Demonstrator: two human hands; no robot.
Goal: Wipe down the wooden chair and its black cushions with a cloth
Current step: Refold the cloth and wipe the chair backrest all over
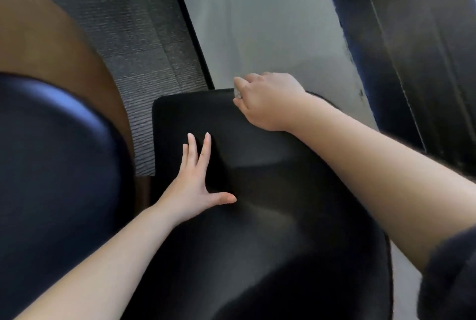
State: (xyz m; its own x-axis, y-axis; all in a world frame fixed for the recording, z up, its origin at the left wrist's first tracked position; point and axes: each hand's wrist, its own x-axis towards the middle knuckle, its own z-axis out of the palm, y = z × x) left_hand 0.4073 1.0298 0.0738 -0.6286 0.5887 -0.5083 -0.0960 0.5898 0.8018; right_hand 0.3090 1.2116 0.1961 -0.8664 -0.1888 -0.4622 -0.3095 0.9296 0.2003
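Two cushions, one cloth (237, 92). Right hand (268, 100) grips the cloth at the middle cushion (270, 203)'s far edge, carpet (154, 62) beyond. Left hand (195, 185) lies spread flat nearer, left cushion (51, 152) farther left.

Soft, dim indoor light. The wall (257, 23) beyond the right hand (266, 100) is brightest. A bluish sheen lies on the cushion (51, 139) left of the left hand (195, 190). The seat (270, 178) under both hands is near-black with faint grey highlights. Everything is slightly blurred; the cloth (237, 92) is a pale smear. Lines bend at the edges.
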